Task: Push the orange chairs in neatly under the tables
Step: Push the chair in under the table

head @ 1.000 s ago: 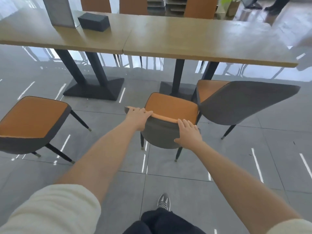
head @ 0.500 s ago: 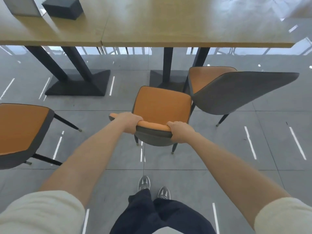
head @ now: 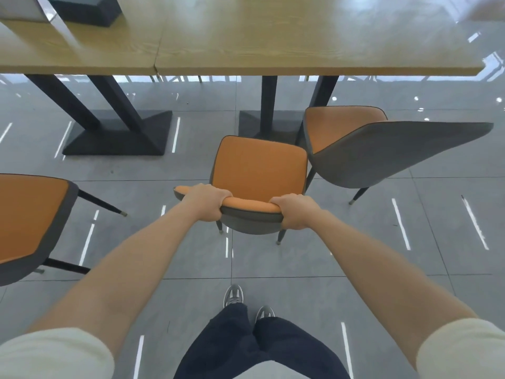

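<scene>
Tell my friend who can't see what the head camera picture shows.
A person's left hand and right hand hold the backrest of an orange chair that stands before a wooden table, not yet under it. A second chair stands angled at its right, a third chair at the left.

Ahead of the middle chair [head: 259, 170], toward the top of the frame, only a short strip of bare floor [head: 196, 149] remains. Beyond it the right table [head: 300, 36] has its black post [head: 269, 105] and base plate [head: 251, 124] standing in line with the seat. At centre right, the right chair [head: 382, 154] sits just beside the seat's corner, closing that side. Left of centre the floor lies open as far as the left chair [head: 30, 214] and the slanted legs [head: 109, 105] of the left table [head: 82, 50].
</scene>
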The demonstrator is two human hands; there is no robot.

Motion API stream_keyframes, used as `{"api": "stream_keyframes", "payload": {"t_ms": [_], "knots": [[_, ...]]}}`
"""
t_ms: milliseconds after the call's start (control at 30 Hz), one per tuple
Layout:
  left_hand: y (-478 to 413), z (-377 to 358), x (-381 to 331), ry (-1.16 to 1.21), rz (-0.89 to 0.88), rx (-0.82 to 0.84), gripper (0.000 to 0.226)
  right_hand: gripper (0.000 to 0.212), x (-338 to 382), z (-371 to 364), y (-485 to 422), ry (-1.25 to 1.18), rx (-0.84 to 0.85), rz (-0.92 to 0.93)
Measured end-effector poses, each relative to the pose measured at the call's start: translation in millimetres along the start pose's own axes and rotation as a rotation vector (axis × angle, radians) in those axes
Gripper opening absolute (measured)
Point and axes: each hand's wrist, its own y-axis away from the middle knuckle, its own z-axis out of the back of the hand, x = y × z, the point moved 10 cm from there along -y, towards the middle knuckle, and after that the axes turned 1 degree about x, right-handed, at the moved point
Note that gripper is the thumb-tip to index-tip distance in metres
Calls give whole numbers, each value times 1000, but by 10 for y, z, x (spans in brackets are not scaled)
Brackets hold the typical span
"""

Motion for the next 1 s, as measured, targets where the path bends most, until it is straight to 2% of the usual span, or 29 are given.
{"api": "stream_keyframes", "payload": {"t_ms": [133,367,733,1000], "knots": [[-139,133,-22,-2,5,-23,39,25,-131,121,-87,-1,20,-9],[-496,370,-1,30,1,-37,32,30,-412,433,-330,-2,28,-46],[-1155,805,124,92,-26,-3,24,57,-830,1047,-751,-18,13,-157],[-1530,1027,246,107,-25,13,29,60,-1055,1311,-1082,-69,61,-163]]}}
